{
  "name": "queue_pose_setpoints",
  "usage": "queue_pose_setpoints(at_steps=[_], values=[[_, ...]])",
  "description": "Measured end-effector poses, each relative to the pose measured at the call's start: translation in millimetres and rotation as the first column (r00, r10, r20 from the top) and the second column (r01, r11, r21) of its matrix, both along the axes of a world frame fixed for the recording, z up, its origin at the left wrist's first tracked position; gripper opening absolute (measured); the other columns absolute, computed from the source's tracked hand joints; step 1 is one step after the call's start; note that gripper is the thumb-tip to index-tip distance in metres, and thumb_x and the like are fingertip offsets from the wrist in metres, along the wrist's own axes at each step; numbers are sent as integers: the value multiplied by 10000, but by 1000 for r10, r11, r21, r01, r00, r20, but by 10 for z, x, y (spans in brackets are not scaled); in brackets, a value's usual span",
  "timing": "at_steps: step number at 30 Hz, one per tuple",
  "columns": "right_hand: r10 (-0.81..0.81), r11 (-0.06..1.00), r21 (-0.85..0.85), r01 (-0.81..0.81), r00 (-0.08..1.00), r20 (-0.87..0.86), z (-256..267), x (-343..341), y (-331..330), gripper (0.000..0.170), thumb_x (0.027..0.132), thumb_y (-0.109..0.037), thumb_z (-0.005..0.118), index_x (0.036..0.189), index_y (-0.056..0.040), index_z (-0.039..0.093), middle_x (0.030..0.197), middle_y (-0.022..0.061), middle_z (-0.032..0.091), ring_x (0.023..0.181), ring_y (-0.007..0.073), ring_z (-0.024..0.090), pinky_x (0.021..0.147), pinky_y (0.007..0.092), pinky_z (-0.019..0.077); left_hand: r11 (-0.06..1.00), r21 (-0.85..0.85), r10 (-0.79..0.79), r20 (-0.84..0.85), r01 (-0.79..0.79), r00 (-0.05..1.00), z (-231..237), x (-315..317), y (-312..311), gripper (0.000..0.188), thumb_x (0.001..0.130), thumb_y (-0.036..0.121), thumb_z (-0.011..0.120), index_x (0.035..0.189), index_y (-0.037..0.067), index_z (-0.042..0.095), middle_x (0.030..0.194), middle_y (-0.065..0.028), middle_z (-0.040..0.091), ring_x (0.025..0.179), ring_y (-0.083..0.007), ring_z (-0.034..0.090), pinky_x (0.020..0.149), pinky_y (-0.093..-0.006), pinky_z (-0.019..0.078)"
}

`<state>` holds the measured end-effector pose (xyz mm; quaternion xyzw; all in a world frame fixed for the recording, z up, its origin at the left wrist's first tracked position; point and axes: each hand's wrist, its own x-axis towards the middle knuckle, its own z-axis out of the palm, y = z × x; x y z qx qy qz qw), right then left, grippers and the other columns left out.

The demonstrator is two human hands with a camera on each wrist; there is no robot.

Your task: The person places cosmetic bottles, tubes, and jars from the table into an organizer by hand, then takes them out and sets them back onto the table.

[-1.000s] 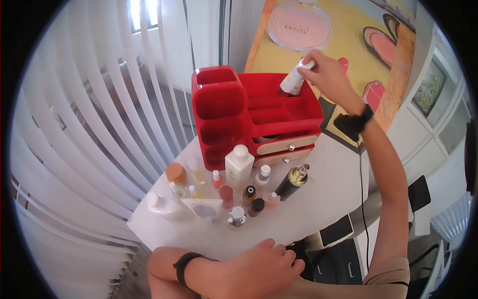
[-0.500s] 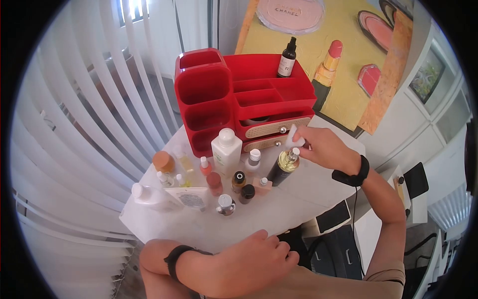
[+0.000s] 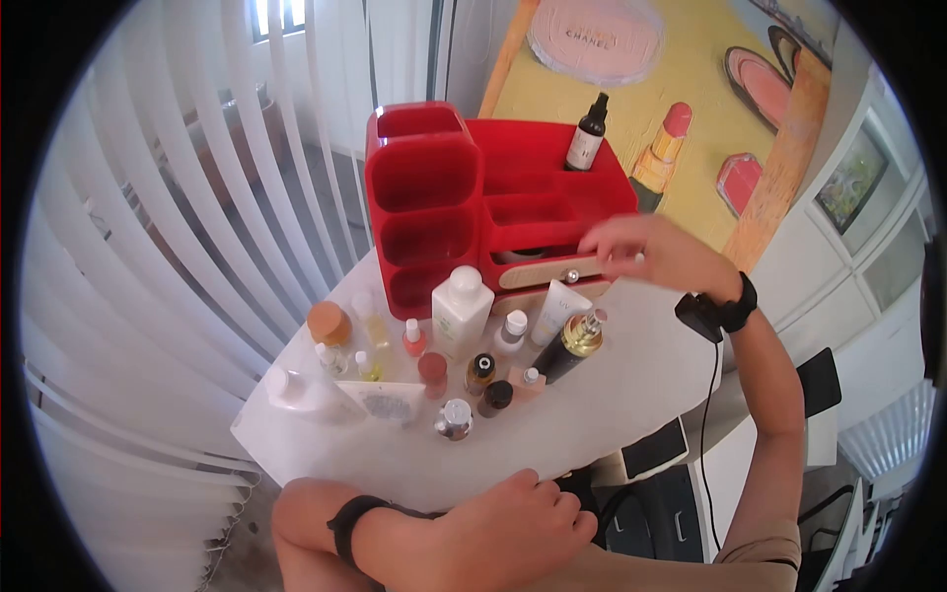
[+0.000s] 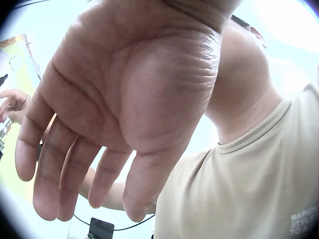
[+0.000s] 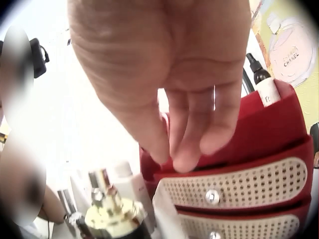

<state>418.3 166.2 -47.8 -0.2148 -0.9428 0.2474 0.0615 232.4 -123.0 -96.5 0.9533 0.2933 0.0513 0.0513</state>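
Note:
My right hand point(image 3: 661, 252) hovers at the right end of the red organizer's upper drawer point(image 3: 547, 273), its fingers loosely bent with nothing between them. Below it on the table, a white tube point(image 3: 560, 312) marked UV stands behind a black pump bottle with a gold collar point(image 3: 572, 347). In the right wrist view the fingertips point(image 5: 185, 163) overlap the organizer's front, above the drawer knob point(image 5: 213, 197). My left hand point(image 3: 518, 528) is held low before my body; the left wrist view shows its palm and extended fingers, holding nothing.
The red organizer point(image 3: 426, 138) stands at the table's back, a black spray bottle point(image 3: 587, 138) in its rear right compartment. In front are a large white bottle point(image 3: 461, 314), a brown-capped jar point(image 3: 328, 324) and several small bottles. A painting point(image 3: 715, 69) leans behind; blinds point(image 3: 178, 178) hang left.
My right hand has brought the white tube from the organizer's rear right compartment to the table behind the pump bottle, let go, and risen to the drawer front. The left hand stays in place.

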Motion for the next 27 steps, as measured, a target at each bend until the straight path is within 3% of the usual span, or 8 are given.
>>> queue_pose_setpoints(at_steps=[3,6,8,9,11,17,22,27], values=[[-303,921,138,365,892,-335,291,-110,448,450,921,-143,715,1344,-59,588,1100,49,670,803,136,661,701,288,536,1000,-15,-27,-1,27,1000,40,-19,16,265,843,120,652,1090,63,574,866,-25,590,815,-166,642,712,-284,476],[-256,798,351,490,803,-538,229,-268,1295,517,921,-198,724,1385,-53,546,999,99,687,836,170,686,722,314,550,997,-43,-59,-3,59,998,15,-43,38,334,855,119,650,1169,49,559,909,-48,601,854,-185,652,749,-295,487],[-181,727,464,505,794,-581,110,-358,1848,588,923,-224,730,1435,-73,485,1008,113,657,728,130,664,595,291,540,996,-45,-71,-16,71,997,30,-62,43,355,859,117,650,1192,48,548,929,-56,604,867,-192,655,763,-300,491],[-170,725,464,509,785,-595,142,-426,1823,588,923,-224,730,1435,-73,485,1008,113,657,728,130,664,595,291,540,995,-55,-85,-13,84,996,51,-77,50,376,862,114,650,1214,46,536,949,-65,607,879,-199,658,776,-305,494],[-412,869,58,492,783,-466,184,-592,1693,549,899,-229,734,1362,-32,514,954,169,679,640,200,678,570,336,542,992,-79,-99,-45,96,994,137,-99,74,387,862,111,650,1223,44,527,955,-66,607,881,-200,658,780,-306,493],[-344,879,78,471,738,-580,228,-521,1547,433,910,-164,718,1273,-21,530,929,133,666,613,147,653,542,307,526,991,-89,-98,-18,96,995,90,-87,69,365,862,117,644,1198,43,521,929,-58,595,856,-196,652,745,-309,488],[-198,947,43,317,688,-699,585,-65,686,352,944,-150,701,1238,-21,557,926,64,658,645,93,618,566,237,490,998,-33,-50,17,50,999,6,-42,35,241,854,129,641,1067,64,550,879,-35,586,808,-176,641,698,-302,481],[-445,885,-84,459,776,-447,298,360,-340,298,935,-74,714,1193,-35,569,916,33,656,671,65,608,605,224,483,998,48,-46,43,44,998,16,-31,24,185,827,131,658,970,80,554,820,-14,564,764,-159,629,662,-280,467]])
